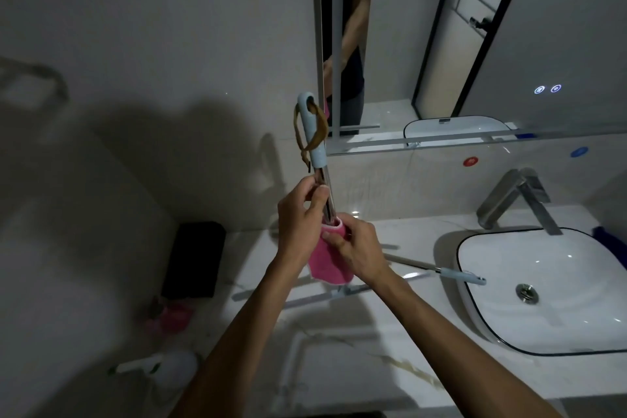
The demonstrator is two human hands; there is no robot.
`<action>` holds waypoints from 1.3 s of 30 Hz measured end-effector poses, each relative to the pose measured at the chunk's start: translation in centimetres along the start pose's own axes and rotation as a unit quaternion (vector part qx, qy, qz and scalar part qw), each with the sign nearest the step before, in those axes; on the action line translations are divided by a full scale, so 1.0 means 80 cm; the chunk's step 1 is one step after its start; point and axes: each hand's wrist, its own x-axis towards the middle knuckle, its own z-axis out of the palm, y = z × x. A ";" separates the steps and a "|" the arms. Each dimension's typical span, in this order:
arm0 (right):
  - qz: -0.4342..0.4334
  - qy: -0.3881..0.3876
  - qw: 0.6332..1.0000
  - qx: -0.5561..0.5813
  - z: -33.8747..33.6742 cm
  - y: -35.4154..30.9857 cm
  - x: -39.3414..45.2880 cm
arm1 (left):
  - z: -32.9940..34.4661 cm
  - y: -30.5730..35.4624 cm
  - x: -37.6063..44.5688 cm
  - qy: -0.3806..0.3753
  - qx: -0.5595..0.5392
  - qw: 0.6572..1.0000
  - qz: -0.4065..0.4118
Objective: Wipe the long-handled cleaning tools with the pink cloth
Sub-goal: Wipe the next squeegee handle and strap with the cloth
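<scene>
I hold a long-handled tool nearly upright above the counter; it has a shiny metal shaft, a pale blue grip and a brown hanging loop at the top. My left hand pinches the metal shaft just below the blue grip. My right hand grips the pink cloth, which is wrapped around the shaft lower down and hangs beneath my fingers. The tool's lower end is hidden behind my hands. A second long-handled tool with a blue end lies on the counter, reaching over the sink's rim.
A white basin with a black rim sits at the right, with a steel faucet behind it. A mirror hangs above. A black box, a pink object and a white bottle stand at the counter's left.
</scene>
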 end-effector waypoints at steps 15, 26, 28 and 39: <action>-0.104 0.110 0.987 0.054 -0.018 -0.050 0.018 | 0.007 -0.002 0.003 -0.003 0.086 0.996 0.019; -0.035 0.034 0.998 0.031 -0.001 -0.022 0.014 | -0.006 0.029 0.011 0.041 0.049 0.992 0.106; -0.010 0.000 1.000 0.007 0.005 -0.006 0.009 | -0.013 0.036 0.019 0.059 0.030 0.983 0.170; -0.020 -0.024 1.000 0.002 0.009 0.001 -0.007 | -0.003 -0.031 -0.008 -0.032 0.085 0.996 0.002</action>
